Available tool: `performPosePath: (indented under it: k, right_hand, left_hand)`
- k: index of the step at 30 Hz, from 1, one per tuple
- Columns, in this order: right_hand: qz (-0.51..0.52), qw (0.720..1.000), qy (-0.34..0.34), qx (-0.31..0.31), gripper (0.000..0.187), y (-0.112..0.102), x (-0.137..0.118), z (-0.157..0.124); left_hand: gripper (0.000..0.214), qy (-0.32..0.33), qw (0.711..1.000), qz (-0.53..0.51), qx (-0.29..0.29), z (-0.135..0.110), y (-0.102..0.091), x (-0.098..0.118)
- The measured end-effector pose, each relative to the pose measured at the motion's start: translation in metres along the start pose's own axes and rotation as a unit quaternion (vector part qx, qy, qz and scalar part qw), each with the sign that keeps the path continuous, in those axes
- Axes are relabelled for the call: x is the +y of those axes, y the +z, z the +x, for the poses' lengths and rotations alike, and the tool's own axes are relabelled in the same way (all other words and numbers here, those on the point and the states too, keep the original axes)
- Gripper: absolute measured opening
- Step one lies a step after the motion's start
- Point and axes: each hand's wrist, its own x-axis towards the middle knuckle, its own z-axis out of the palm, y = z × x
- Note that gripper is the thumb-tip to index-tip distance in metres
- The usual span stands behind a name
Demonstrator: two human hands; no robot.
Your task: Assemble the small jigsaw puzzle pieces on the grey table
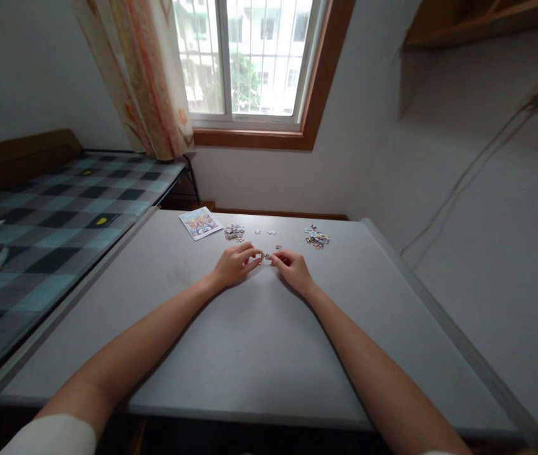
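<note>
My left hand point(238, 263) and my right hand point(291, 268) meet over the middle of the white table. Between their fingertips are small jigsaw puzzle pieces point(266, 256), pinched from both sides; whether they are joined I cannot tell. Just beyond my right fingers lies another puzzle piece point(279, 247). A little farther off, a few light pieces point(272, 232) rest apart from the rest. One pile of puzzle pieces point(234, 232) sits past my left hand, and a second pile point(317, 239) is to the right of my right hand.
A colourful printed sheet point(201, 223) lies on the white table point(244, 354) at the far left. Along the left stands a bed with a checked cover point(83, 208). A window and a curtain point(150, 82) are behind the table, and a cable point(463, 183) runs down the right wall.
</note>
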Motion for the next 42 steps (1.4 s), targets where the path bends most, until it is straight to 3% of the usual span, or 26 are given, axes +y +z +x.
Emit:
performPosePath:
  k: [42]
  right_hand:
    - [0.005,1.000,-0.001,-0.004,0.028,0.000,0.005,0.002]
  left_hand:
    - [0.020,0.003,1.000,0.009,0.004,0.001,0.000,0.001]
